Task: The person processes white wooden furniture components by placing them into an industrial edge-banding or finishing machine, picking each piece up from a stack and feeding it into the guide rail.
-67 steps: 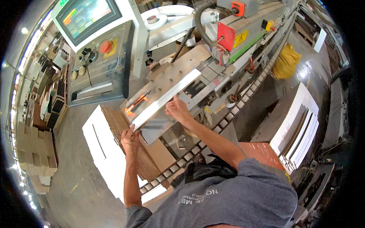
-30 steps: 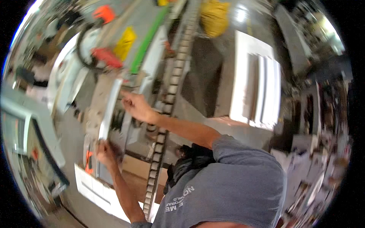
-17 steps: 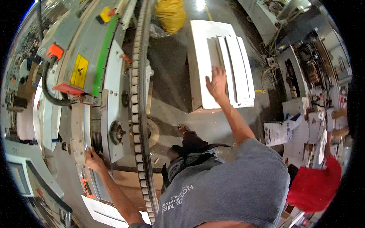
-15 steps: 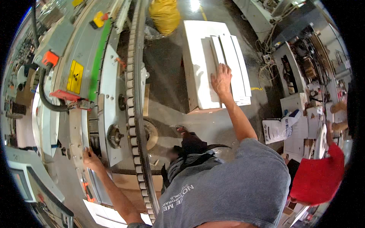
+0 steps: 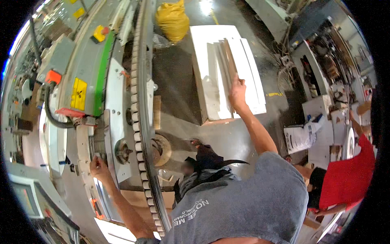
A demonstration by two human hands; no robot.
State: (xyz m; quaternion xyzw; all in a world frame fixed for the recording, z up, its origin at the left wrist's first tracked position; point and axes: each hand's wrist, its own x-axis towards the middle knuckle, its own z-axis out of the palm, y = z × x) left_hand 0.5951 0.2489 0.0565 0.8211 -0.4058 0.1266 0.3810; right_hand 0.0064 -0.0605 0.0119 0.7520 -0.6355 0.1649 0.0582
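A stack of white panels (image 5: 209,53) stands on the floor ahead of me, right of the roller track. Narrower white boards (image 5: 250,77) lie on top of it. One narrow board (image 5: 228,57) among them is tilted up, its brown edge showing. My right hand (image 5: 238,95) is closed on the near part of that board, thumb and fingers pinching its edge. To the left, my left hand (image 5: 99,168) rests at the machine's metal bed (image 5: 84,150) with its fingers curled together. What those fingers hold, if anything, is too small to tell.
A roller track (image 5: 140,138) runs between me and the green-grey machine (image 5: 79,61). A yellow sack (image 5: 172,20) stands beyond it. At the right are a white bag (image 5: 300,136) and a person in a red shirt (image 5: 345,175). Cables (image 5: 284,61) hang near the right-hand equipment.
My right hand has gone from lying spread on the boards to gripping one, which has tipped up. The left hand has barely moved. The person in red has shifted.
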